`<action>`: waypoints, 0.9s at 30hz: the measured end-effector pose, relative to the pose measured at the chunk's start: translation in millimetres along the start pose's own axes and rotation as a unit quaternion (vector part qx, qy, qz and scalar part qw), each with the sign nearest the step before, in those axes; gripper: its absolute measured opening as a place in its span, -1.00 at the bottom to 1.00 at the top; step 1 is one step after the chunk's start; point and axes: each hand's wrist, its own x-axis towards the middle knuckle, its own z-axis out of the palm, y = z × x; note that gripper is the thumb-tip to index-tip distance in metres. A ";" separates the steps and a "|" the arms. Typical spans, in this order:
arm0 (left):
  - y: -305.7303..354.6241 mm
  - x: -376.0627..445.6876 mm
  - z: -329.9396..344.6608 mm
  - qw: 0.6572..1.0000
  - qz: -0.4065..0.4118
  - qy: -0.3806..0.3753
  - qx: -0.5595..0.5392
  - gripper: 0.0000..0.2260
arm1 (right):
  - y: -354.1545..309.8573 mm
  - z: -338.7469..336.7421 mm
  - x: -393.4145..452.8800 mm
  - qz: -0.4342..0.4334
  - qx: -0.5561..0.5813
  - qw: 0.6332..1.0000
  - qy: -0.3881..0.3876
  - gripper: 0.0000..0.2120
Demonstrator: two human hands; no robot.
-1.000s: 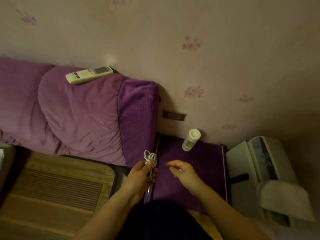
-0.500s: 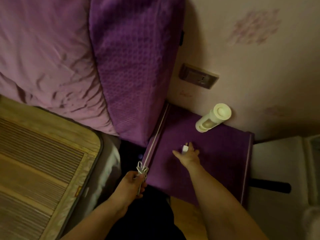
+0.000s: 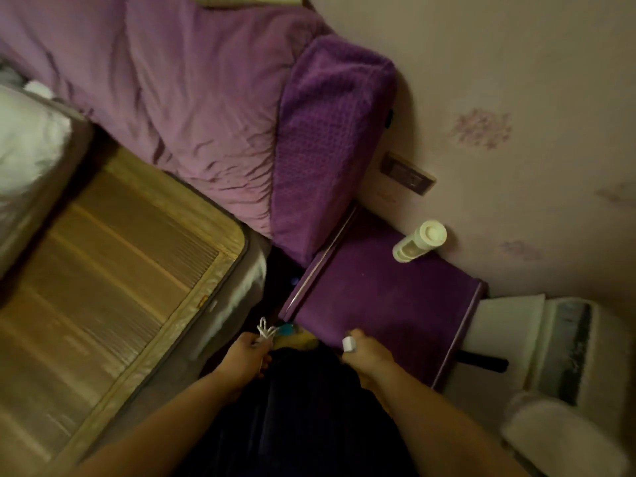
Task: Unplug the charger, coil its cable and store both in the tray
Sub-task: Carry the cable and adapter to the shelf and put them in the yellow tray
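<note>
My left hand (image 3: pixel 245 352) is closed around a coiled white cable (image 3: pixel 265 330), whose loops stick out above the fingers. My right hand (image 3: pixel 366 352) pinches a small white charger block (image 3: pixel 349 344) at the near edge of a purple-covered bedside table (image 3: pixel 389 304). Both hands are close to my body, over the dark gap between bed and table. A dark wall socket (image 3: pixel 407 173) sits on the wall above the table, with nothing plugged into it. No tray is clearly in view.
A white cylindrical bottle (image 3: pixel 420 241) stands at the table's back edge. Purple pillows (image 3: pixel 206 108) lean against the wall, with a bamboo mat (image 3: pixel 103 270) on the bed at left. A white appliance (image 3: pixel 550 346) stands to the table's right.
My right hand drew back from the middle of the table to its near edge with the charger block. The left hand kept hold of the cable coil. The view shifted and widened.
</note>
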 end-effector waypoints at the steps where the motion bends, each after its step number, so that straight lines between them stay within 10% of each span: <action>1: -11.4 -4.8 2.5 1.000 -0.005 0.021 -0.014 -0.80 | 3.7 -2.7 -1.1 -0.013 -0.024 0.999 -0.023 -0.55; 10: -166.8 -115.0 38.1 0.959 -0.119 0.175 -0.189 -0.78 | -29.4 17.1 -4.6 -0.128 -0.225 0.951 -0.170 -0.68; 15: -245.3 -166.4 69.6 0.836 -0.164 0.262 -0.453 -0.88 | -83.7 71.5 -40.4 -0.199 -0.390 0.875 -0.205 -0.76; 22: -369.0 -244.8 115.5 0.747 -0.180 0.310 -0.560 -0.75 | -111.2 222.4 -113.4 -0.271 -0.514 0.783 -0.221 -0.37; 27: -480.7 -304.2 140.2 0.621 -0.181 0.375 -0.664 -0.92 | -90.6 356.4 -195.6 -0.334 -0.578 0.703 -0.244 -0.40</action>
